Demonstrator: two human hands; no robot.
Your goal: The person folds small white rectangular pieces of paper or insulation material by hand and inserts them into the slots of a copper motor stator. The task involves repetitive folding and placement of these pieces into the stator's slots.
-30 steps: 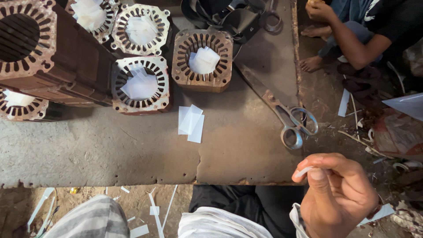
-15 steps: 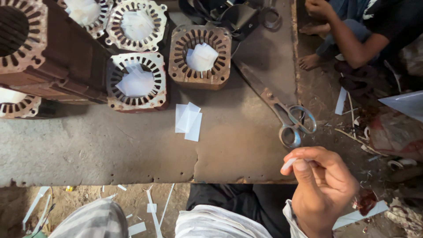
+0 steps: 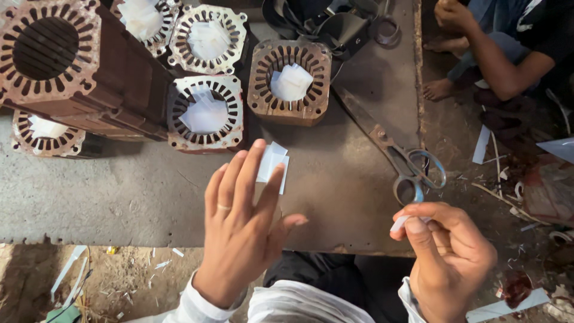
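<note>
Left hand [image 3: 242, 230]: fingers spread apart, empty, hovering over the small white paper slips [image 3: 273, 165] on the bench [image 3: 119, 197].
Right hand [image 3: 445, 251]: fingertips pinched on a white paper strip [image 3: 399, 223], at the bench's near edge.
Scissors [image 3: 394, 152]: metal, rusty blades, lying flat.
Stator cores [image 3: 206, 113]: rusty slotted rings, paper-stuffed, standing behind the slips.

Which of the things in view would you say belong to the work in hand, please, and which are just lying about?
In use: right hand pinching a white paper slip; left hand over the small paper stack; paper-filled slotted metal cores.
Lying about: scissors; paper scraps on the ground.
</note>
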